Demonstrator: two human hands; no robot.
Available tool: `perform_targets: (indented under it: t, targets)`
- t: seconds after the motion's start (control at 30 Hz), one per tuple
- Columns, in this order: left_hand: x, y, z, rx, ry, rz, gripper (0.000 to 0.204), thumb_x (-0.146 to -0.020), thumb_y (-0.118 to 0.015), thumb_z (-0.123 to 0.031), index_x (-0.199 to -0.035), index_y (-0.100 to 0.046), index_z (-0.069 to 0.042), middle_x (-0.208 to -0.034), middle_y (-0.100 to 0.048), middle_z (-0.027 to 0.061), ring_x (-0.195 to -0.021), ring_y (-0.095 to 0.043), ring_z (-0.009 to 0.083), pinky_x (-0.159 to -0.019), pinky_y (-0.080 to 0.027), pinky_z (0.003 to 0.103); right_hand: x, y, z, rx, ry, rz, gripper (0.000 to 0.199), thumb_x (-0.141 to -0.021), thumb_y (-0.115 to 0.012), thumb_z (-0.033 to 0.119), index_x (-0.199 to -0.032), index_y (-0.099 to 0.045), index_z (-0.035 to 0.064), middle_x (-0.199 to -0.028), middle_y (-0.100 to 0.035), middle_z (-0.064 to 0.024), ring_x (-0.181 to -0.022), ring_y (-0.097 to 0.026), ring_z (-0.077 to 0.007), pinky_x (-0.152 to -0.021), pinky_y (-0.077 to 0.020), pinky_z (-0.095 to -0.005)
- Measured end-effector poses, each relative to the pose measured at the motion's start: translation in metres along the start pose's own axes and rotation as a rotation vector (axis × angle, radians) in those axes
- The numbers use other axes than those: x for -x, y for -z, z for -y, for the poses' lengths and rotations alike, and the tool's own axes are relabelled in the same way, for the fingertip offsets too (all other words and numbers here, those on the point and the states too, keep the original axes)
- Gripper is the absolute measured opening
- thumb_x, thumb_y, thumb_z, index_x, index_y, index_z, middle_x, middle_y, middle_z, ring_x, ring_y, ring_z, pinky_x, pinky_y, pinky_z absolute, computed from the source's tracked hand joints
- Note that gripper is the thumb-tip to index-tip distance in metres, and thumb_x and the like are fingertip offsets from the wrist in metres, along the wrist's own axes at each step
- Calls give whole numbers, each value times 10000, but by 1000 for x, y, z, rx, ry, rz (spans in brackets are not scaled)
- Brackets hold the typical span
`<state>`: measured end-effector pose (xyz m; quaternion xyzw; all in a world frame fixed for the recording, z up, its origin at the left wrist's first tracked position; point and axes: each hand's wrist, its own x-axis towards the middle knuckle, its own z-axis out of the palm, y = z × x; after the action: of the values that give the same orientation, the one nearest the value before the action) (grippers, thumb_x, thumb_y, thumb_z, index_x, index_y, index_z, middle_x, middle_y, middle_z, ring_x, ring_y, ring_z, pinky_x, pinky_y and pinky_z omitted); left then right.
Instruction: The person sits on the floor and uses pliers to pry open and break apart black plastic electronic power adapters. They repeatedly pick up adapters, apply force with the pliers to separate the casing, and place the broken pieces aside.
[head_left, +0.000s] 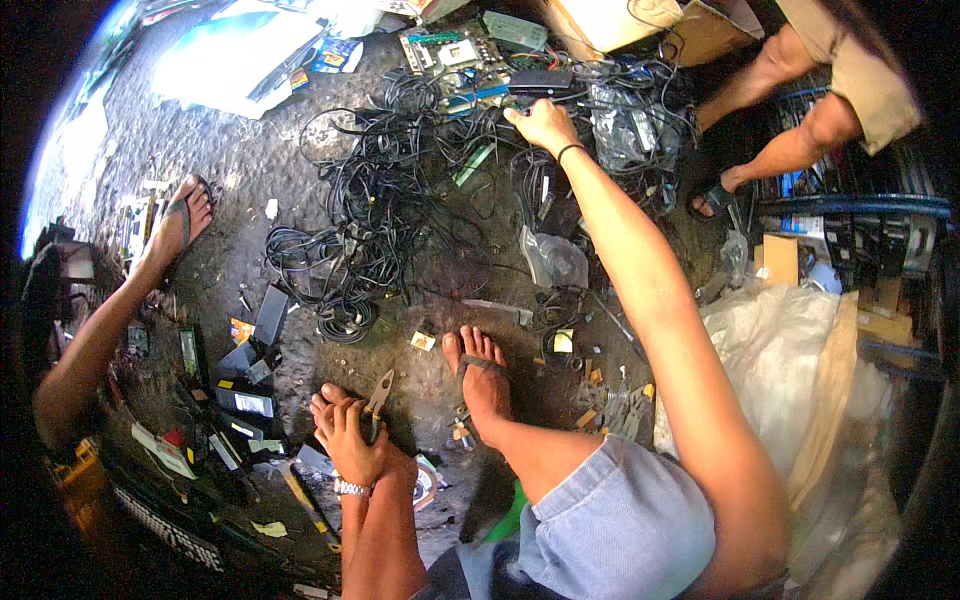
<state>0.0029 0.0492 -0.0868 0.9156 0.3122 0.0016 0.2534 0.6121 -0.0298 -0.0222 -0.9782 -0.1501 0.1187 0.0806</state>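
Observation:
Down near my left foot, my left hand [350, 440] is closed around the handles of a pair of pliers [380, 392], whose metal jaws point up and away. My right arm stretches far forward, and my right hand [545, 127] is curled at the far part of a tangled heap of black cables [370, 220]. What its fingers grip, if anything, is hidden from this view. Just beyond that hand lies a flat black box [540, 82]. A green circuit board [460, 55] rests at the heap's far edge.
Black adapters [245, 402] and a yellow-and-black handled tool [303, 497] lie at left. Clear plastic bags [620, 125] sit among the cables. A large translucent sack [770, 340] stands at right. Other people's feet are at far left [190, 215] and far right [713, 197].

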Motion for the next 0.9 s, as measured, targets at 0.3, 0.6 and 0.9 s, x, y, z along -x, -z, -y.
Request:
perform_targets:
  t: [0.3,0.6,0.9]
  targets:
    - [2,-5,4,-57,9,45,581,-705,-834,-286,-1243,-661,-152,-1363,-590,75,-1415,-401,455,-1150,-291,619,50,-63,-9,452,247,-97,719,-700,-891,581,-1140,-754,29,-1290,-636,-173,-1251,-567,-328,-990,-512,-494]
    - [0,2,-3,-104,-10,46,603,-705,-837,-303,-1260,-651,-157,-1371,-583,81,-1374,-438,414,-1142,-299,618,67,-44,-34,-732,-131,31,592,-879,-729,531,-1014,-736,-45,-858,-759,-163,-839,-751,-343,-761,-594,-430]
    - [2,7,-5,-189,-124,137,659,-768,-825,-389,-1331,-611,-122,-1419,-537,168,-1404,-411,433,-1165,-273,630,277,35,-25,-984,227,-163,359,-1038,-591,306,-1067,-686,-39,-870,-731,-98,-796,-687,-193,-761,-548,-378]
